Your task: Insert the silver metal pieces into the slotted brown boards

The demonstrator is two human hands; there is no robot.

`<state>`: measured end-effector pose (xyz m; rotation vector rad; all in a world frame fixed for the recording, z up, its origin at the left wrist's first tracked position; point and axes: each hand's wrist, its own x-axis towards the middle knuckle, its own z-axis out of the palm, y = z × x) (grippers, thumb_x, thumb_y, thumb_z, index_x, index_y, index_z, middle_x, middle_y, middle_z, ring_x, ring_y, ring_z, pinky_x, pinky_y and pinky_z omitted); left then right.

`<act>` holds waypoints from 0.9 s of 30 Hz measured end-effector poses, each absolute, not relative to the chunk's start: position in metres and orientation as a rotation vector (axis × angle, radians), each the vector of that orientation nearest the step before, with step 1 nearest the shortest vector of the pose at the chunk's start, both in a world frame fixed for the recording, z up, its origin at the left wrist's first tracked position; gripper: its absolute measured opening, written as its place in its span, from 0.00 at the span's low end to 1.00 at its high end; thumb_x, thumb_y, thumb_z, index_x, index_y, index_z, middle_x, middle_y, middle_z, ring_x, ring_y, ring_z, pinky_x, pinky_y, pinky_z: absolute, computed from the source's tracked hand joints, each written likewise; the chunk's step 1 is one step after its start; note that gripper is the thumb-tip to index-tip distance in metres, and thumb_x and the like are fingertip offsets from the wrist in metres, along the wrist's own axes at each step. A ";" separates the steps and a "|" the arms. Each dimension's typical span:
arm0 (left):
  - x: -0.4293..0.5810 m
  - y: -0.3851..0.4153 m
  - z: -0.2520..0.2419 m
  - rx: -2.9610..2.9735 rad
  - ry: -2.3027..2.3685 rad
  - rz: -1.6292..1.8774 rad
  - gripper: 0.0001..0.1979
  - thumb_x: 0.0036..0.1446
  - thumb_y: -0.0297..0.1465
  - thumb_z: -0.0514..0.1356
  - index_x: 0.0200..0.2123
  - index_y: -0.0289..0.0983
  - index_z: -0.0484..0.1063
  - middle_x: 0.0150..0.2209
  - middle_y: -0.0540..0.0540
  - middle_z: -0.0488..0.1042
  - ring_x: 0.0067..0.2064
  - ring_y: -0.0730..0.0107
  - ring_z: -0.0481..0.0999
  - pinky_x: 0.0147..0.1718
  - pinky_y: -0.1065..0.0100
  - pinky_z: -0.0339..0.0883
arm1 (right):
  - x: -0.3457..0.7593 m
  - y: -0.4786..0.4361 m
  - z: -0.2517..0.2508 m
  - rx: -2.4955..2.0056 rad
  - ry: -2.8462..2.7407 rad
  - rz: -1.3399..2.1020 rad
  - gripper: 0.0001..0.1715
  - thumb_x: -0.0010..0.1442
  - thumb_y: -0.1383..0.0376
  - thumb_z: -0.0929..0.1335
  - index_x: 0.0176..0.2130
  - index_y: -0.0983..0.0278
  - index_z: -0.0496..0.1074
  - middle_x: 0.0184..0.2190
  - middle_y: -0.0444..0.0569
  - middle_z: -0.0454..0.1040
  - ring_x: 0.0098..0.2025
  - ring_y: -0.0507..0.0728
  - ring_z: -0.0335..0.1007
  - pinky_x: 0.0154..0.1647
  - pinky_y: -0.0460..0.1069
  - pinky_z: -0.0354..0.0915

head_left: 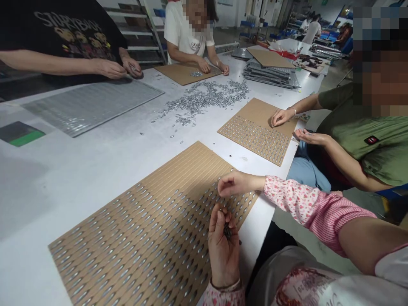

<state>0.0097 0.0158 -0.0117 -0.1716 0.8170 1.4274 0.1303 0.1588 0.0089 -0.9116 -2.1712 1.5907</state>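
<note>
My left hand (223,246) is cupped palm-up over the near right corner of a slotted cardboard board (178,178), holding a small clump of metal pieces (227,230). Rows of silver oval pieces sit in the board's slots. My right hand (236,183) hangs just above the board's right part, its fingertips pinched together. Whether those fingers hold a piece is hidden. Pink floral sleeves cover both my arms.
A loose heap of silver pieces (204,95) lies mid-table. A co-worker's hands (283,123) work at a second slotted board (255,136) to my right. Other people's hands work across the table, beside a ribbed silver sheet (92,106). Stacked grey sheets (270,74) stand farther off.
</note>
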 end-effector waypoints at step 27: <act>0.003 0.017 -0.002 -0.368 0.845 1.180 0.16 0.61 0.20 0.51 0.44 0.35 0.76 0.40 0.42 0.78 0.34 0.76 0.78 0.31 0.78 0.74 | 0.147 0.214 -0.016 -1.248 -2.377 1.076 0.04 0.57 0.68 0.69 0.34 0.68 0.75 0.25 0.41 0.71 0.28 0.47 0.64 0.33 0.42 0.57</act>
